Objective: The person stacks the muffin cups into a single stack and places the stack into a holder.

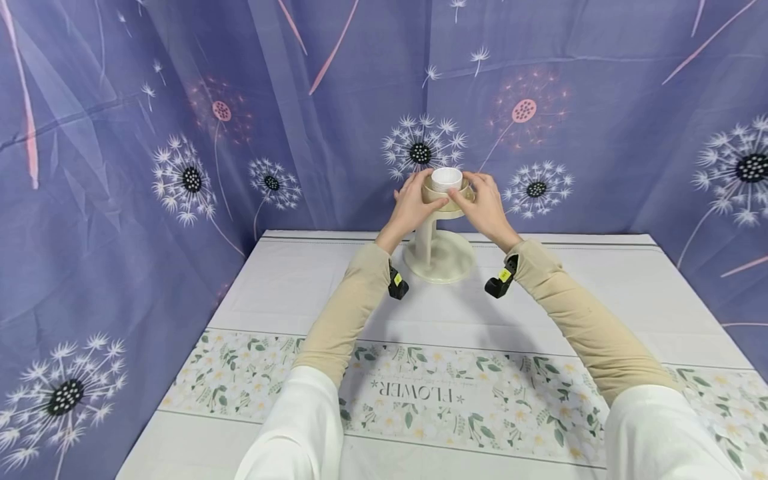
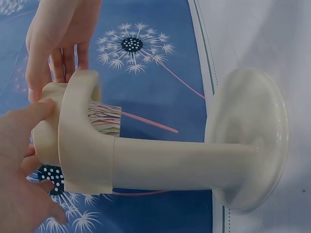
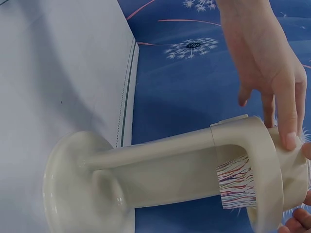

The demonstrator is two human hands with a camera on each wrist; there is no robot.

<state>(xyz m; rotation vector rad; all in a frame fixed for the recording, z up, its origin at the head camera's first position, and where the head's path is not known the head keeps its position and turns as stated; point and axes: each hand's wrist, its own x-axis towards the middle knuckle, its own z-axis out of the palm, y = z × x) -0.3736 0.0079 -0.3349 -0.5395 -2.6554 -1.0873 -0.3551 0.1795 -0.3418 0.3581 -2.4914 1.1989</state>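
A cream stand [image 1: 427, 243] with a round base, an upright post and a ring at its top stands near the table's back edge. In the ring sits a cream collar [image 2: 47, 126], with a ridged white cup [image 1: 447, 177] at its upper opening. Below the ring a white cylinder with wavy coloured lines [image 3: 237, 182] pokes out. My left hand [image 1: 413, 205] grips the collar from the left. From the right, my right hand [image 1: 486, 205] grips it too, thumb on the near side and fingers round the side. In the right wrist view my right hand is mostly out of frame.
A white tablecloth [image 1: 288, 287] with a flowered strip [image 1: 420, 393] covers the table. Close behind the stand hangs a blue-purple curtain [image 1: 360, 133] with dandelion prints, and it also runs along the left side. Black wrist cameras [image 1: 503, 279] sit on both sleeves.
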